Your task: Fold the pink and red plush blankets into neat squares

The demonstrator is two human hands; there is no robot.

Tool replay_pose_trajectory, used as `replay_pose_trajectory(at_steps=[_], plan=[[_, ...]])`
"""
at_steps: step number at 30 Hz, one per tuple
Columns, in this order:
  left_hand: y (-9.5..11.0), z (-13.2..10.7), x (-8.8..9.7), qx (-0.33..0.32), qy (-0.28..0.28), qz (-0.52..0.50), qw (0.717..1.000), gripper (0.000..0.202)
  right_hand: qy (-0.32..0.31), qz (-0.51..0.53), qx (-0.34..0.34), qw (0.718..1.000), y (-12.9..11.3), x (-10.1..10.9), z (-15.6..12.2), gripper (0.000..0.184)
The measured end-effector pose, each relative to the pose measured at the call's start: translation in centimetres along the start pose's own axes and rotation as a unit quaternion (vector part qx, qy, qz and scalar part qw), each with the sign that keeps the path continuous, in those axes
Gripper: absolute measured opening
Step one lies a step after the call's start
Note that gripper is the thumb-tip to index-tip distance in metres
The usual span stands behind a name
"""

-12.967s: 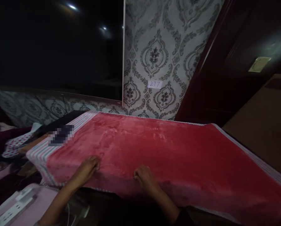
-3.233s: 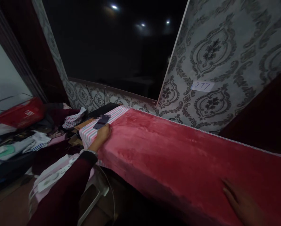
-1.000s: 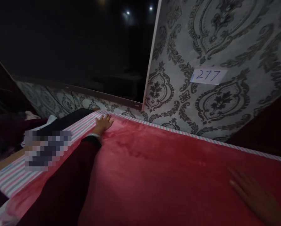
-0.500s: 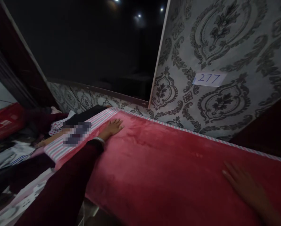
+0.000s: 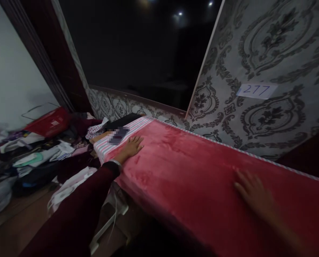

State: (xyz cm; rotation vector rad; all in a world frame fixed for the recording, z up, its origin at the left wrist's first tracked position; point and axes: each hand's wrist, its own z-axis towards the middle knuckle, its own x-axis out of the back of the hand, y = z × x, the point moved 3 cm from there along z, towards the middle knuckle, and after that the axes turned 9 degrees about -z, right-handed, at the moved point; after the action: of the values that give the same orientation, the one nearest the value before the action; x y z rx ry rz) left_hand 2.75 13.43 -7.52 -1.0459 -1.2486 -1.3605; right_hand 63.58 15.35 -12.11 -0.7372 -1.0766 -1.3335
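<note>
A red plush blanket (image 5: 191, 167) lies spread over a long table, on top of a pink-and-grey striped cloth (image 5: 108, 144) that shows at the left end. My left hand (image 5: 131, 147) rests flat on the blanket near its left end, fingers stretched out, in a dark red sleeve. My right hand (image 5: 252, 191) lies flat on the blanket further right, fingers spread, slightly blurred. Neither hand holds anything. A dark phone-like object (image 5: 118, 135) lies on the striped cloth just beyond my left hand.
A patterned grey wall with a paper label "277" (image 5: 256, 90) stands behind the table, beside a dark window (image 5: 138, 53). A red basket (image 5: 48, 121) and heaped clothes (image 5: 33, 157) crowd the floor at left. A white stool (image 5: 106, 221) stands below the table's left end.
My left hand slid back from the far edge toward the near left part of the blanket. My right hand moved up and left across the blanket. The view swung left.
</note>
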Motion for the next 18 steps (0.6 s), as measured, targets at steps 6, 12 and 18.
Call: replay_pose_trajectory(at_steps=[6,12,18], plan=[[-3.2,-4.8,0.9,0.029,0.0,0.001,1.0,0.061,-0.054,0.075,0.091,0.992,-8.1,2.6,-6.6,0.062],[-4.4,-10.1,1.6,0.002,0.001,0.007,1.0,0.058,-0.077,0.068,0.095,0.99,-7.5,3.3,-11.7,0.064],[-4.9,-13.1,3.6,-0.003,0.008,0.018,1.0,0.055,-0.069,0.051,0.05,0.995,-4.4,3.8,-15.5,0.064]])
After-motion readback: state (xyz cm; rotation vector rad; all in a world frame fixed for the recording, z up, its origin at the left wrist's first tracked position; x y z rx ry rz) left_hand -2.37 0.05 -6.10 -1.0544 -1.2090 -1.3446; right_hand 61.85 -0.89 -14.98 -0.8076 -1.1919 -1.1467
